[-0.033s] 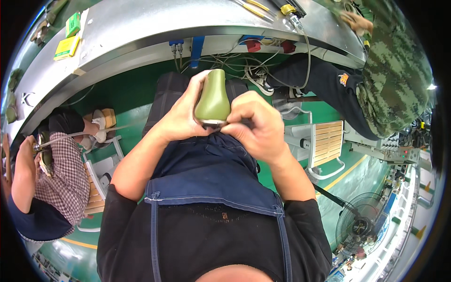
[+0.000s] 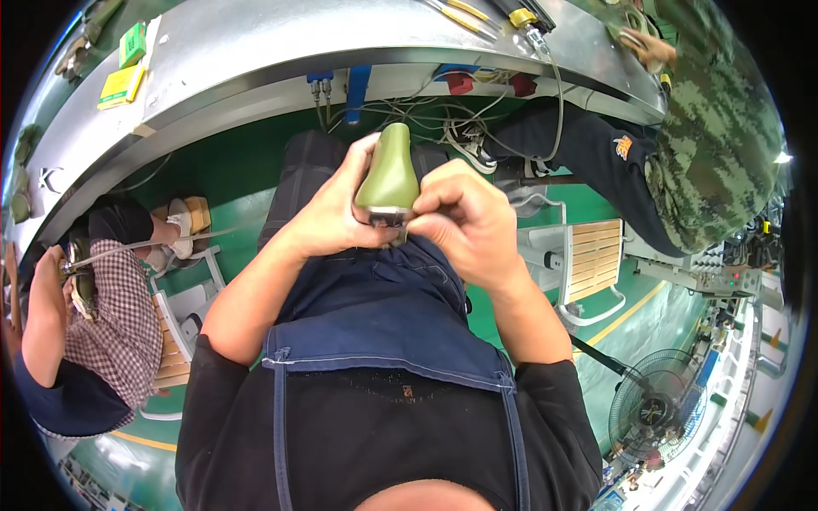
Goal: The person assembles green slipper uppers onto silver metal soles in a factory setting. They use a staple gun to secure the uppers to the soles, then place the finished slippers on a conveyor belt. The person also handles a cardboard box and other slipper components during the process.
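A green bicycle saddle [image 2: 389,179] is held over my lap, its narrow nose pointing away from me toward the bench. My left hand [image 2: 332,217] is closed round the saddle's left side, with the thumb along its edge. At its wide rear end a pale rim and part of the dark underside show. My right hand [image 2: 467,223] is closed beside the rear right corner, fingers curled and thumb near the forefinger. Whatever lies between those fingertips, if anything, is too small to make out.
A metal bench [image 2: 281,38] curves across the front, bearing yellow-handled pliers [image 2: 464,15], a yellow box [image 2: 121,87] and a green box [image 2: 132,44]. Cables [image 2: 417,111] hang beneath. Co-workers sit left and right. A slatted chair [image 2: 592,255] and a fan [image 2: 654,409] are on my right.
The saddle has tipped slightly, so more of its rear rim and underside shows. My right hand has shifted a little at the rear corner. My left hand keeps its grip.
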Motion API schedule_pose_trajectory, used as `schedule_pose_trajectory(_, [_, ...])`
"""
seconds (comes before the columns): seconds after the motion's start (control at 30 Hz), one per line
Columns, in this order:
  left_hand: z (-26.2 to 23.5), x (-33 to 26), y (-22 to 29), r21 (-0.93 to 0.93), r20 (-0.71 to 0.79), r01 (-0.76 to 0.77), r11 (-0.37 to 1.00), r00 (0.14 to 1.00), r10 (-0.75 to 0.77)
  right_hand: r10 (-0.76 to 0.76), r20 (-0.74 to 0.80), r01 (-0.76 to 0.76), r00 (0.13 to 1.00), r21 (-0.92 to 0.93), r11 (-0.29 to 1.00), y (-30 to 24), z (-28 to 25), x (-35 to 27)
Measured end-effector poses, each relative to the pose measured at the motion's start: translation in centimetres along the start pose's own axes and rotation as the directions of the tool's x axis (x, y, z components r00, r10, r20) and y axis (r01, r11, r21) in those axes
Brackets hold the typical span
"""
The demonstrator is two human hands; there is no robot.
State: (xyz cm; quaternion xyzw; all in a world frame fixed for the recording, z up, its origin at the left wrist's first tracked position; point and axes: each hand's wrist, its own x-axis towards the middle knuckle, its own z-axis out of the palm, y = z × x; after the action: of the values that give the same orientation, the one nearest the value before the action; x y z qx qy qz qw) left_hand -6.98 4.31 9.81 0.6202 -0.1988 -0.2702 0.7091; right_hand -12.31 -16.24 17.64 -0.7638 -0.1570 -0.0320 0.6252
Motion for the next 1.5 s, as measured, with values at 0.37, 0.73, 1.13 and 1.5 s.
schedule_pose_trajectory(0.37, [1.5,-1.1,-3.2,-0.391,0.145,0.372,0.842,0.928,-0.343,0.383,0.033,-0.381,0.923,0.201,0.902,4.1,0.5,0.1])
schedule_pose_trajectory(0.73, [1.3,-1.6,-5.4,-0.59,0.054,0.264,0.763,0.956,-0.289,0.029,-0.216,-0.083,0.976,-0.244,0.966,9.0,5.5,-1.8])
schedule_pose_trajectory(1.13, [1.1,-1.3,-5.1,-0.526,-0.105,0.089,0.846,0.98,-0.168,0.507,0.241,-0.557,0.827,0.24,0.795,9.9,4.9,-3.4])
schedule_pose_trajectory(1.5, [-1.7,-1.6,-3.7,-0.204,-0.074,-0.112,0.973,0.992,0.099,0.496,0.208,-0.529,0.843,0.153,0.835,8.5,6.4,-3.2])
